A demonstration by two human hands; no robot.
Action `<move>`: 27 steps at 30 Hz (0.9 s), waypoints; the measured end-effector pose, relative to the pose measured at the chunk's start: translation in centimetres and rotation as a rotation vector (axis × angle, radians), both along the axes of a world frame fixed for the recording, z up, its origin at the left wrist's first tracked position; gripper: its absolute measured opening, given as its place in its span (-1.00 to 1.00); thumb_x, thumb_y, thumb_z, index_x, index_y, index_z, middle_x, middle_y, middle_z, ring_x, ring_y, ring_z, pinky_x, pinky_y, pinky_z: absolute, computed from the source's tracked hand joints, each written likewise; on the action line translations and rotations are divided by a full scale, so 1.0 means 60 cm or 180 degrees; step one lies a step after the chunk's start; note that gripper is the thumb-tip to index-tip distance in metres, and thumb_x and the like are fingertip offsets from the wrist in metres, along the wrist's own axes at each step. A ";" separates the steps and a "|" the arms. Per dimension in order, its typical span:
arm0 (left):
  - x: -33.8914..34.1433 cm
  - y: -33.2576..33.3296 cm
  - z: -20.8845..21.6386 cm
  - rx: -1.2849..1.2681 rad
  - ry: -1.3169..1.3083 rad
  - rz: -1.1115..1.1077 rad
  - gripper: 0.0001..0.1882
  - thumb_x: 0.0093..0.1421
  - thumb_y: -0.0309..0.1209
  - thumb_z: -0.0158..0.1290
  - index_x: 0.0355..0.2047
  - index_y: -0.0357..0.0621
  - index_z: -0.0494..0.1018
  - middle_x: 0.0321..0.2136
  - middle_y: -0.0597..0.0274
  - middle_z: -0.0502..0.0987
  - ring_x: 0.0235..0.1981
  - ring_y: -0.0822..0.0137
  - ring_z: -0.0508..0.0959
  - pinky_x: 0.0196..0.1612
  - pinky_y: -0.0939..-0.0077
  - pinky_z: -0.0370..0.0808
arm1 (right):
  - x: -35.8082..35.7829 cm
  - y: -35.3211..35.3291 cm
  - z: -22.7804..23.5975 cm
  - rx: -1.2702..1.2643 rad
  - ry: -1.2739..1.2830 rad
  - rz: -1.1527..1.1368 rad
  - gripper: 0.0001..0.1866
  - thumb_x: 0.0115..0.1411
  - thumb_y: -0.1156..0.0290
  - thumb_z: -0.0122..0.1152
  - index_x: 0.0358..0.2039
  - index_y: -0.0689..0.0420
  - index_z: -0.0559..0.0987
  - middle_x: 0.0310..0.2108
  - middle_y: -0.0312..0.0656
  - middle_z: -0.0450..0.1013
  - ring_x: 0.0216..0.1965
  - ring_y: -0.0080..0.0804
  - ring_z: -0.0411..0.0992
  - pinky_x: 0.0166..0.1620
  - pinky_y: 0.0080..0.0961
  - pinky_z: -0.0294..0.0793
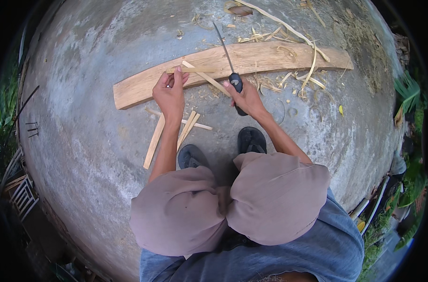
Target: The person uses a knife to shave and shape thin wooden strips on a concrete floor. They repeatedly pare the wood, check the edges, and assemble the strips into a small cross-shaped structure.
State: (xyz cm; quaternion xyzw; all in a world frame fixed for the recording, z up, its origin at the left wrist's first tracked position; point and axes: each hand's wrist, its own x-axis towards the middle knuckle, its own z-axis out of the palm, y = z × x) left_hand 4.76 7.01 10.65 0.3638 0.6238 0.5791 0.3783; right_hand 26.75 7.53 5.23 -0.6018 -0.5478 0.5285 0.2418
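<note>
My left hand (171,94) is closed over the near edge of a long wooden plank (148,84), pinching a thin wooden strip (200,70) between thumb and fingers. The strip points right, across the plank. In my right hand (248,99) is a knife, its black handle (235,84) wrapped by my fingers and its narrow blade (223,44) pointing up and away. Another pale wooden strip (205,78) slants over the plank between my hands, its near end by my right fingertips; whether they touch it, I cannot tell.
Several cut wooden strips (154,143) lie on the concrete floor (92,155) under my left forearm and before my feet. Curled shavings (312,84) and a long peeled stick (289,29) lie around the plank's right half. Plants (406,94) border the floor at right.
</note>
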 end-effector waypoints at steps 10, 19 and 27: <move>0.038 -0.035 -0.016 0.0281 0.0995 0.0181 -0.78 0.42 -0.42 0.09 -0.27 -0.41 0.53 -0.44 0.08 0.65 -0.32 0.47 0.65 -0.28 0.57 0.54 | -0.049 -0.048 0.056 0.0032 0.0482 0.0635 -0.37 0.40 -0.11 0.07 -0.22 0.37 0.52 -0.62 -0.08 0.47 -0.63 -0.30 0.55 -0.49 -0.31 0.50; 0.040 -0.036 -0.022 0.0368 0.0826 0.0225 -0.81 0.43 -0.44 0.07 -0.17 -0.39 0.55 -0.38 0.11 0.66 -0.31 0.47 0.65 -0.25 0.57 0.55 | -0.032 -0.051 0.035 -0.0124 0.0354 0.0508 -0.41 0.41 -0.09 0.07 -0.23 0.34 0.54 -0.68 -0.14 0.43 -0.67 -0.34 0.50 -0.52 -0.32 0.47; 0.036 -0.031 -0.023 0.0344 0.0674 0.0253 -0.76 0.46 -0.39 0.04 -0.22 -0.39 0.51 -0.38 0.12 0.64 -0.27 0.38 0.68 -0.19 0.52 0.58 | 0.009 -0.060 -0.041 -0.0476 0.0100 0.0208 -0.37 0.39 -0.15 0.07 -0.29 0.32 0.54 -0.64 -0.13 0.45 -0.66 -0.37 0.51 -0.55 -0.36 0.48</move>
